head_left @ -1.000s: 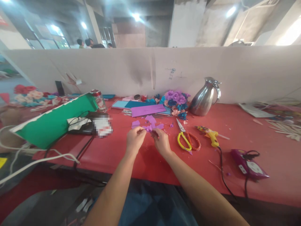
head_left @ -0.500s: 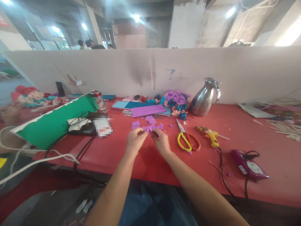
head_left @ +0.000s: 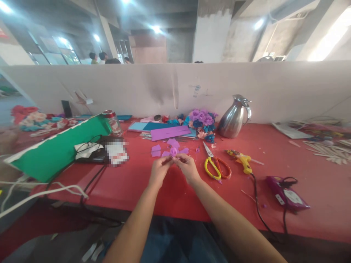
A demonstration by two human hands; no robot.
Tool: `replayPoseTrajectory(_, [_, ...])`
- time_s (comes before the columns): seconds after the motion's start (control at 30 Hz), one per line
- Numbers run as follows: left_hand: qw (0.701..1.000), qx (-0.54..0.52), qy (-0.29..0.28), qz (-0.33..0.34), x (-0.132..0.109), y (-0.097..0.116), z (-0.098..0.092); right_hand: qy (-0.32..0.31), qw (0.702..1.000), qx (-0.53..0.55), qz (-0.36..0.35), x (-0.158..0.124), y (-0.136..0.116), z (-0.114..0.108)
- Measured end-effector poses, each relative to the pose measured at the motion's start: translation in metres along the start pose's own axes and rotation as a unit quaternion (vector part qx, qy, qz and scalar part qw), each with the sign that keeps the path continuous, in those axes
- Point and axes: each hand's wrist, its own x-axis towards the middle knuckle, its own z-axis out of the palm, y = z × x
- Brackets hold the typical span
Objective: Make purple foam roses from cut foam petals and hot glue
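Between my fingertips is a small purple paper flower point(head_left: 173, 151), rolled into a rosebud shape. My left hand point(head_left: 161, 168) pinches it from the left, and my right hand point(head_left: 187, 167) pinches it from the right; both are closed, and their fingertips almost meet. Just beyond them, cut purple paper pieces point(head_left: 156, 150) lie on the red table point(head_left: 181, 197). Scissors with yellow and red handles point(head_left: 212, 165) rest to the right of my right hand, blades pointing away. Farther right lies a yellow glue gun point(head_left: 245, 161) with a black cord.
Behind the pieces are purple paper strips point(head_left: 170, 133) and a bunch of paper flowers point(head_left: 202, 118). A steel jug point(head_left: 233, 118) stands back right, a purple box point(head_left: 286, 193) front right. Left are a green board point(head_left: 60, 151) and a glass jar point(head_left: 113, 124). A pale partition point(head_left: 123, 87) runs behind.
My hands have drawn closer together. The purple flower now shows as a round rosebud above my fingertips. The whole view has shifted slightly.
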Motion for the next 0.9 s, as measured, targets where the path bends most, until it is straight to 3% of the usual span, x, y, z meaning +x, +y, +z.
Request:
replayPoseTrajectory(0.1, [0.999, 0.025, 0.025, 0.027, 0.004, -0.004, 0.001, 0.014, 1.0, 0.01, -0.008, 0.0, 0.0, 0.0])
replayPoseTrajectory(0.3, [0.998, 0.041, -0.009, 0.04, 0.011, -0.023, -0.003, 0.022, 0.998, 0.044, -0.024, 0.003, -0.004, -0.007])
replayPoseTrajectory(0.5, [0.99, 0.097, -0.035, 0.093, 0.012, -0.039, -0.006, 0.001, 1.0, 0.016, 0.004, 0.004, -0.01, -0.009])
replayPoseTrajectory(0.67, [0.984, 0.127, -0.047, 0.117, 0.012, -0.042, -0.008, 0.021, 0.999, -0.011, 0.026, 0.002, -0.014, -0.008])
replayPoseTrajectory(0.9, [0.983, 0.141, -0.04, 0.114, 0.012, -0.043, -0.009, -0.013, 1.0, 0.001, 0.014, 0.004, -0.012, -0.009])
